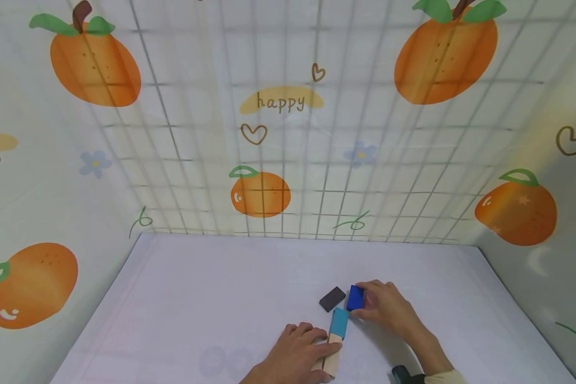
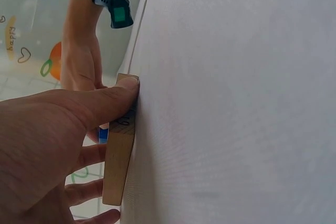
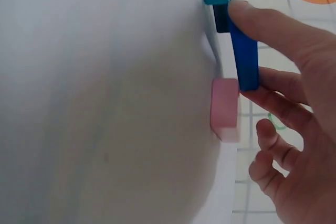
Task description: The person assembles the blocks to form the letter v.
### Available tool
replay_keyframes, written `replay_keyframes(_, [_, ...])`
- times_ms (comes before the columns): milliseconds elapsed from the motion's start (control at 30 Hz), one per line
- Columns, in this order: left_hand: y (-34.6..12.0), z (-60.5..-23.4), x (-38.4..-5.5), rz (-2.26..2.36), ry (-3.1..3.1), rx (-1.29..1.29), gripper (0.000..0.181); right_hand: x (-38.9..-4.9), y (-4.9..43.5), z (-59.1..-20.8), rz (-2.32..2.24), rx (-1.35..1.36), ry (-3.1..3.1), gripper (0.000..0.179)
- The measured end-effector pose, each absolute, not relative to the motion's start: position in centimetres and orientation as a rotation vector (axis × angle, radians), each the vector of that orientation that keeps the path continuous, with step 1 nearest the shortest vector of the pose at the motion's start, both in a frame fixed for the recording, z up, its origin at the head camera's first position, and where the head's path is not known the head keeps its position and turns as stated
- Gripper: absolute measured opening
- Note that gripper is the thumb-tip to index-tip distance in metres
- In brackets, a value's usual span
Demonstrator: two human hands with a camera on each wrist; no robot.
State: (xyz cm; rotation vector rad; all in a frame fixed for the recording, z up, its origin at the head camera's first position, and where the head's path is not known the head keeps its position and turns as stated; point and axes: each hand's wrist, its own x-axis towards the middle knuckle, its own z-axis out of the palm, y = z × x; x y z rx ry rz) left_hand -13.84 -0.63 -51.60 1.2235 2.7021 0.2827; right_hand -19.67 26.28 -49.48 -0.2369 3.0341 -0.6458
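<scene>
My left hand (image 1: 298, 352) holds plain wooden blocks (image 1: 333, 358) on the white tabletop. In the left wrist view its thumb lies over one end of a wooden block (image 2: 118, 169), with the other fingers along the far side. A light-blue block (image 1: 338, 322) sits at the far end of the wood. To the right, my right hand (image 1: 389, 306) pinches a dark-blue block (image 1: 355, 297) between thumb and fingers (image 3: 283, 106). Left of that block lies a black block (image 1: 333, 299). A pink block (image 3: 224, 103) shows beside the dark-blue one in the right wrist view; the right hand mostly hides it from the head view.
The white tabletop (image 1: 197, 288) ends at a back wall of cloth (image 1: 197, 186) printed with oranges, over a wire grid. Similar cloth walls stand left and right. A dark wrist device (image 1: 403, 375) is on the right wrist, close to the table surface.
</scene>
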Motion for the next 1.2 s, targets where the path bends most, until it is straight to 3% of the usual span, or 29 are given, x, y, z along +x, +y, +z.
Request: replay_keyframes(1200, [-0.8, -51.8, -13.8, 0.305, 2.725, 1.266, 0.058, -20.6, 24.0, -49.4, -0.606, -0.285, 3.007, 0.069])
